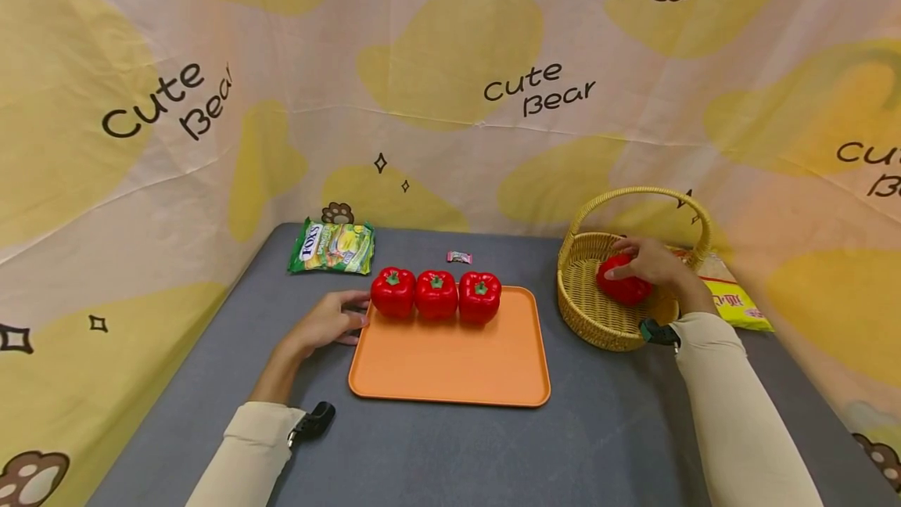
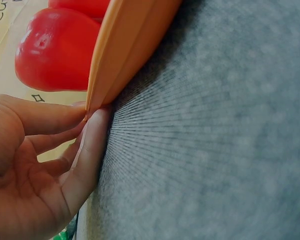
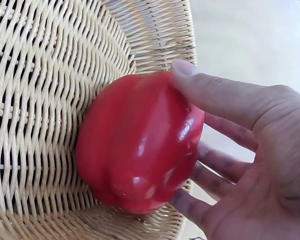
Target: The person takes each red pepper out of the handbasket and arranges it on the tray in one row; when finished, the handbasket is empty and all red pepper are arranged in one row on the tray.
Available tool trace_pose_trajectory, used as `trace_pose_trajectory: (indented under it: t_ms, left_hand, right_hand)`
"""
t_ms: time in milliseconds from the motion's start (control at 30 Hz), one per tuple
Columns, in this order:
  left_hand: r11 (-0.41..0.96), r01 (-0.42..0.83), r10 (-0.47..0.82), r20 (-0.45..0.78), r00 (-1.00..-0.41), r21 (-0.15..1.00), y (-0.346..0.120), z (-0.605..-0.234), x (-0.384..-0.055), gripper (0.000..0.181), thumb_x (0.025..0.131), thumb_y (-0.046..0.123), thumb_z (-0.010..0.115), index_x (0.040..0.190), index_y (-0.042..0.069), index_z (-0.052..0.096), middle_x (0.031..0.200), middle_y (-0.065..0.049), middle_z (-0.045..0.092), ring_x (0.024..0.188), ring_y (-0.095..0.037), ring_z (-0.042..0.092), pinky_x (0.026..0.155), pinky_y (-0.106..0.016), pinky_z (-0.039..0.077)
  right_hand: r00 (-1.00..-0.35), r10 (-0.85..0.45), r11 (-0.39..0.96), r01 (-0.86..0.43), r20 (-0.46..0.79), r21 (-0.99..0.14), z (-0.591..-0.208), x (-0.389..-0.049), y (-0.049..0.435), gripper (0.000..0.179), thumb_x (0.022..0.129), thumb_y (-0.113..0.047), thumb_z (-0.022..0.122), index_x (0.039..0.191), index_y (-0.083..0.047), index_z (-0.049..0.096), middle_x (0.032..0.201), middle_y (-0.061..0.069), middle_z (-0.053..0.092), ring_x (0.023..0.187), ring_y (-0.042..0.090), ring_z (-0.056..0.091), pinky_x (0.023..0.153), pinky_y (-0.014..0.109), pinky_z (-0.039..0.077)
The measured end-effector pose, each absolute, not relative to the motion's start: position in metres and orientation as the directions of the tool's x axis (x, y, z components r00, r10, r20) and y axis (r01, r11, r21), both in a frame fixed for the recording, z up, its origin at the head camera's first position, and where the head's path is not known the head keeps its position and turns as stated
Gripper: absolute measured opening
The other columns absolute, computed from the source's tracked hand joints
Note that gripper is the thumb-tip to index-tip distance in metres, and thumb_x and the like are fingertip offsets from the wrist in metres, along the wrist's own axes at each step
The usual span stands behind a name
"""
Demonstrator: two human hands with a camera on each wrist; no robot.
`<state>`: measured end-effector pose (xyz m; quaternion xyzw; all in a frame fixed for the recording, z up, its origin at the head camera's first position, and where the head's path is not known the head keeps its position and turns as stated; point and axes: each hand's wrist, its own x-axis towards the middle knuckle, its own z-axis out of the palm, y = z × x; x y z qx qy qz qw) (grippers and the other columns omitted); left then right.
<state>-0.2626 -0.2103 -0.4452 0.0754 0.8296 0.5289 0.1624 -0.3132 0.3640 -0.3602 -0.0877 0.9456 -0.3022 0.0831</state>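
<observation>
An orange tray (image 1: 450, 366) lies on the table, with three red bell peppers (image 1: 436, 300) in a row along its far side. My left hand (image 1: 325, 325) is at the tray's left edge; in the left wrist view, its thumb and fingers (image 2: 92, 145) pinch the rim near a corner. To the right stands a wicker basket (image 1: 584, 323) with a tall handle. Inside it, my right hand (image 1: 655, 264) holds another red bell pepper (image 3: 140, 145), thumb on one side and fingers on the other. The fingertips are partly hidden behind this pepper.
A green Fox's candy bag (image 1: 334, 247) lies at the back left. Behind the peppers is a small pink wrapped candy (image 1: 459, 257). A yellow and red packet (image 1: 735, 296) lies to the basket's right, partly hidden by it and my arm. Printed cloth (image 1: 436, 139) hangs around the table.
</observation>
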Motion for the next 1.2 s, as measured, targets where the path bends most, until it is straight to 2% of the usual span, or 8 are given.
trace_pose_trajectory:
  t_ms: [167,400,700,900,1067,1200]
  left_hand:
    - [0.43,-0.049,0.299,-0.193,-0.934,0.902,-0.21,-0.445,-0.263,0.055,0.102,0.006,0.06,0.154,-0.008,0.046,0.152,-0.031,0.052,0.119,-0.034,0.067,0.083,-0.039,0.066]
    - [0.418,-0.051,0.303,-0.192,-0.934,0.907,-0.209,-0.443,-0.26,0.056,0.102,0.007,0.061,0.154,-0.009,0.046,0.152,-0.032,0.051,0.121,-0.036,0.067,0.083,-0.042,0.066]
    - [0.425,-0.055,0.299,-0.198,-0.934,0.903,-0.209,-0.442,-0.26,0.056,0.102,0.007,0.06,0.154,-0.009,0.045,0.152,-0.031,0.052,0.121,-0.036,0.067,0.083,-0.041,0.067]
    - [0.423,-0.054,0.3,-0.197,-0.933,0.904,-0.21,-0.443,-0.259,0.057,0.102,0.007,0.061,0.154,-0.009,0.045,0.153,-0.031,0.051,0.122,-0.037,0.067,0.083,-0.041,0.067]
    - [0.418,-0.045,0.306,-0.188,-0.933,0.907,-0.21,-0.442,-0.258,0.057,0.102,0.007,0.06,0.154,-0.011,0.044,0.152,-0.033,0.051,0.121,-0.038,0.067,0.083,-0.043,0.067]
    - [0.417,-0.052,0.304,-0.193,-0.933,0.907,-0.209,-0.441,-0.259,0.057,0.102,0.007,0.06,0.154,-0.01,0.044,0.152,-0.032,0.051,0.12,-0.037,0.067,0.083,-0.042,0.067]
  right_hand:
    - [-0.971,-0.22,0.813,-0.128,-0.096,-0.568,-0.362,-0.316,0.365,0.074,0.096,-0.023,0.079,0.15,0.013,0.046,0.146,0.042,0.051,0.132,0.056,0.052,0.108,0.061,0.051]
    - [-0.971,-0.197,0.829,-0.094,-0.132,-0.552,-0.361,-0.315,0.365,0.082,0.095,-0.026,0.08,0.154,0.014,0.039,0.149,0.043,0.048,0.131,0.055,0.054,0.103,0.056,0.055]
    - [-0.957,-0.189,0.885,-0.07,-0.219,-0.46,-0.358,-0.31,0.367,0.09,0.094,-0.041,0.079,0.154,0.014,0.039,0.136,0.037,0.055,0.117,0.046,0.059,0.1,0.058,0.056]
    - [-0.962,-0.23,0.867,-0.133,-0.148,-0.48,-0.349,-0.301,0.363,0.087,0.092,-0.038,0.081,0.151,0.013,0.044,0.13,0.033,0.063,0.11,0.04,0.065,0.094,0.051,0.06]
    - [-0.967,-0.238,0.836,-0.157,-0.09,-0.526,-0.342,-0.289,0.358,0.082,0.091,-0.035,0.083,0.147,0.012,0.046,0.135,0.033,0.06,0.116,0.042,0.064,0.096,0.051,0.057]
    - [-0.973,-0.226,0.815,-0.159,-0.054,-0.558,-0.337,-0.276,0.354,0.083,0.092,-0.036,0.082,0.15,0.009,0.043,0.139,0.032,0.058,0.12,0.043,0.061,0.095,0.049,0.056]
